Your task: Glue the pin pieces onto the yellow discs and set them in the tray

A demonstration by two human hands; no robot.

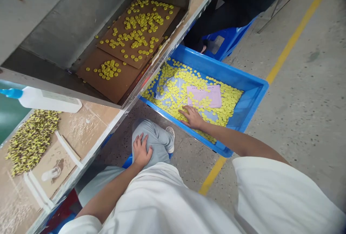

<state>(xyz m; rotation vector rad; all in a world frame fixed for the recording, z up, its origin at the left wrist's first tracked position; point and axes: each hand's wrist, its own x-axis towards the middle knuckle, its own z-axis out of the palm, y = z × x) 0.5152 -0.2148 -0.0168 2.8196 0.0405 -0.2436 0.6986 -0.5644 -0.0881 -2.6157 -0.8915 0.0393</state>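
Note:
My right hand [192, 117] reaches into a blue plastic bin [250, 98], its fingers apart and touching the small round yellow discs [229, 100] near the bin's close wall. No disc shows in its grip. A pink paper slip [208, 96] with print lies on the discs, just beyond that hand. To its left, a crumpled clear plastic bag [165, 87] sits among the discs. My left hand [142, 151] rests on my grey-trousered knee, fingers spread, with nothing in it.
An open metal box [100, 21] on the workbench holds brown boards [108, 89] scattered with yellow discs. Left of it are a white squeeze bottle [51, 98] and a heap of small yellow-and-dark parts [34, 140]. Another person's dark-clothed leg [232, 10] is beyond the bin, beside a blue stool [235, 41].

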